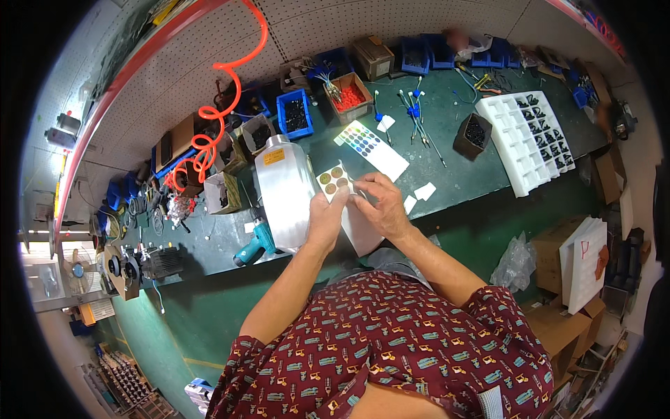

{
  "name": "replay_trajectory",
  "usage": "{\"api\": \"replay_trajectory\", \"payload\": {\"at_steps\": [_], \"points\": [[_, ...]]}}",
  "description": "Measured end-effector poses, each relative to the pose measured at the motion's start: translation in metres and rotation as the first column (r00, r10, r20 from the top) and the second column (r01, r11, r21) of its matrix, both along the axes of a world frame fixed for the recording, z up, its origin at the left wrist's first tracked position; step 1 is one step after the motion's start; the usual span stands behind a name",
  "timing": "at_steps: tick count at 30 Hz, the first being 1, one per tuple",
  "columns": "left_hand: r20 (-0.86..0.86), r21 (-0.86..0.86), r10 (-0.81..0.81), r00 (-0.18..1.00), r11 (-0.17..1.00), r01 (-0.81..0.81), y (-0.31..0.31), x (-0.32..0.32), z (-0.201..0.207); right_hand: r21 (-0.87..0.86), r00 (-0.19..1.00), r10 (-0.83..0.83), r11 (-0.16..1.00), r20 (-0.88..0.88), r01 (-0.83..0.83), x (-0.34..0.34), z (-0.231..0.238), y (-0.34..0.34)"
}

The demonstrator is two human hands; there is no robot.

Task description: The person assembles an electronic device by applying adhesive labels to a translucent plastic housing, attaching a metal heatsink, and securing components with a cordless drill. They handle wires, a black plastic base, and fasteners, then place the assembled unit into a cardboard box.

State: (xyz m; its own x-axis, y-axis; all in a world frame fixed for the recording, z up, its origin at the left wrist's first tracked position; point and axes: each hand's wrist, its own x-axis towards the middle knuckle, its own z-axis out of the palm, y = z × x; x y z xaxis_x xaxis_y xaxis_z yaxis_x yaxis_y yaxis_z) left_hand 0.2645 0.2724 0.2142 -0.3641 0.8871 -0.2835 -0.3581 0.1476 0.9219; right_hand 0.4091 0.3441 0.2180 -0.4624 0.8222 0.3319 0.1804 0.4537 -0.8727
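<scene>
My left hand [326,220] grips a small white sheet of round gold stickers [333,179], with the thumb lying over its lower part. The thumb and fingers of my right hand [384,209] are pinched together at the sheet's right edge; whether a loose sticker is between them is too small to tell. Left of my hands a smooth silver metal housing [283,185] with a yellow label rests on the green bench. A second silver surface [361,234] shows below my hands, partly covered by them. Beyond the hands lies a white sheet with coloured oval stickers [373,150].
A teal power screwdriver [257,244] lies by the bench's front edge. Along the back stand a blue bin [294,114] and a box of red parts [349,96]. Cables with blue connectors [414,112] and a white foam tray [523,143] lie to the right. An orange coiled hose [222,115] hangs at left.
</scene>
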Motion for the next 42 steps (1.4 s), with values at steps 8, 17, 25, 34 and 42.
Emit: {"api": "replay_trajectory", "payload": {"at_steps": [8, 17, 25, 34, 42], "points": [[-0.081, 0.093, -0.083, 0.993, 0.991, 0.091, -0.034, -0.013, -0.006, -0.188, 0.99, -0.024, 0.982, -0.138, -0.002, -0.012, 0.002, -0.04], [-0.026, -0.023, 0.026, 0.999, 0.999, -0.027, 0.008, 0.003, -0.066, -0.794, 0.898, -0.419, 0.589, -0.137, 0.154, 0.026, -0.015, -0.023], [-0.412, -0.332, 0.061, 0.909, 0.919, -0.212, 0.061, -0.01, -0.115, -0.868, 0.875, -0.478, 0.465, -0.079, 0.175, 0.058, -0.021, 0.01], [-0.834, -0.044, -0.137, 0.534, 0.982, 0.183, 0.042, 0.07, -0.039, -0.876, 0.937, -0.33, 0.479, -0.112, 0.064, 0.055, -0.039, 0.04], [-0.031, -0.22, 0.108, 0.994, 0.969, -0.112, 0.052, 0.06, -0.047, -0.782, 0.983, -0.079, 0.618, -0.164, -0.081, 0.05, -0.04, 0.065]]}}
